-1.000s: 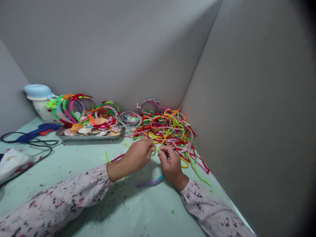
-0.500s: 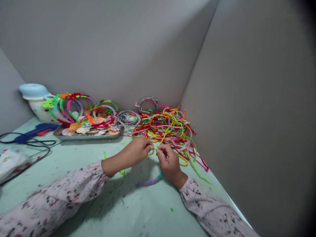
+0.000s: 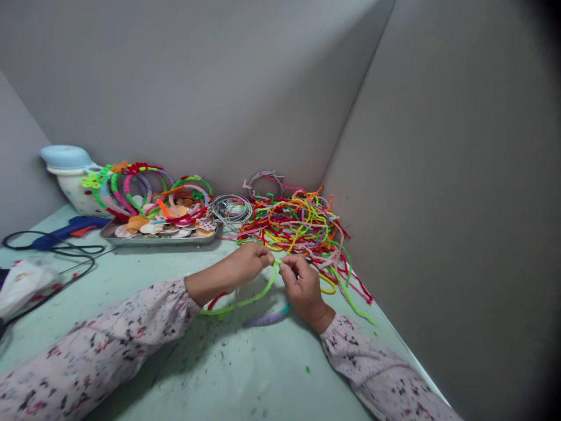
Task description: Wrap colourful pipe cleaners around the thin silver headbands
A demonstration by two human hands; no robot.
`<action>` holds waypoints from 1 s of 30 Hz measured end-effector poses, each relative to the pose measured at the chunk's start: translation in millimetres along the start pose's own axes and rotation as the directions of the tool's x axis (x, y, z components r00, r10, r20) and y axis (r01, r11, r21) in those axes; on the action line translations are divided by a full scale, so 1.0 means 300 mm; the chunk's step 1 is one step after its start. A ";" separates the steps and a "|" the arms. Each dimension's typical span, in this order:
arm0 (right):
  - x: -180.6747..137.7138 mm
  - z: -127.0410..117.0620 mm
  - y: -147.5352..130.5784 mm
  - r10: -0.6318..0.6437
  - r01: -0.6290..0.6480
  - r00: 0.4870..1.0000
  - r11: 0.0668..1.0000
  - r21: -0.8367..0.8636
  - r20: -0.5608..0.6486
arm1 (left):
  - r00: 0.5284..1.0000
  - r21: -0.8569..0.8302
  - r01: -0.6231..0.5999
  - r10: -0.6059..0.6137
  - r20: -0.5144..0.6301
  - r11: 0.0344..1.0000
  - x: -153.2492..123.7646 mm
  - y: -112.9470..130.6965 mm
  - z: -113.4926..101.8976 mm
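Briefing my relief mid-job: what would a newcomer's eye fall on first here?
A bright tangle of fuzzy stems lies by the back wall. Left of it, colourful hoops rest among shells in a tray. In front, left hand and right hand pinch a lime-green stem.

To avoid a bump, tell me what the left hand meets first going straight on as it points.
Most likely the right hand, just ahead of the left hand at the green pipe cleaner. Depth is unclear; it might pass over toward the colourful heap.
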State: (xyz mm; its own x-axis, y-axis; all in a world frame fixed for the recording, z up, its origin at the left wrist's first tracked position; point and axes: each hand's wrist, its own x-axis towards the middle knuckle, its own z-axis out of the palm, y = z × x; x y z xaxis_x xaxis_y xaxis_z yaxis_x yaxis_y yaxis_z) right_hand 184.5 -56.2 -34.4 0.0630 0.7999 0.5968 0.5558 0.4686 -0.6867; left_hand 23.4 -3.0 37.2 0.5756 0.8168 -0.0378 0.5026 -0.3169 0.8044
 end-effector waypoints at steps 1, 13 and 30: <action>0.001 0.000 -0.001 0.002 -0.002 1.000 1.000 0.002 -0.002 | 1.000 -0.034 0.020 -0.019 0.014 0.999 -0.001 -0.002 -0.001; 0.003 0.009 0.015 0.117 -0.117 0.993 0.988 0.101 0.008 | 0.964 0.242 -0.198 0.234 -0.129 0.950 -0.002 -0.015 0.018; -0.003 0.021 0.010 0.192 -0.197 0.980 0.955 0.221 0.040 | 0.899 0.635 -0.183 0.389 -0.201 0.751 -0.033 -0.036 0.040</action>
State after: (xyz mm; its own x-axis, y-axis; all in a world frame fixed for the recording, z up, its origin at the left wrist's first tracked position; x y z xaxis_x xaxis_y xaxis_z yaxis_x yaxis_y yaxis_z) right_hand 180.8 -53.1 -39.5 0.1356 0.8895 0.4364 0.3358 0.3732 -0.8649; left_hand 20.2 -13.5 21.8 0.5834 0.7077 0.3985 0.6811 -0.6936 0.2345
